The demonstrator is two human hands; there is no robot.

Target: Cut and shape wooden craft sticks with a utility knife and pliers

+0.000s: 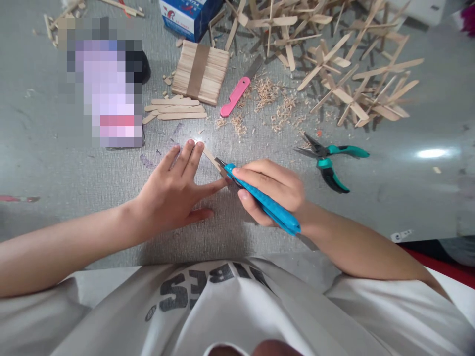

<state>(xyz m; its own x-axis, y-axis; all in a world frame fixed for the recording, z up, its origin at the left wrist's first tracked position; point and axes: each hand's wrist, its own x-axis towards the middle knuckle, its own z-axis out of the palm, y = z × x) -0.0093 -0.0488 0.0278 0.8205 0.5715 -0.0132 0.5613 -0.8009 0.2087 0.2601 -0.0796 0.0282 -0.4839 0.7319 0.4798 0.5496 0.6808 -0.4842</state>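
If the blade skids along the wooden stick (212,158), it could nick my left hand (172,189), whose spread fingers reach both ends; too light a press could let the stick swivel. My right hand (272,190) is wrapped tight around the blue cutter (270,203). The stick lies on the bench (393,198) between my hands, slanting lengthwise from far left to near right; the cutter points far left, though I can't quite tell if its edge touches wood.
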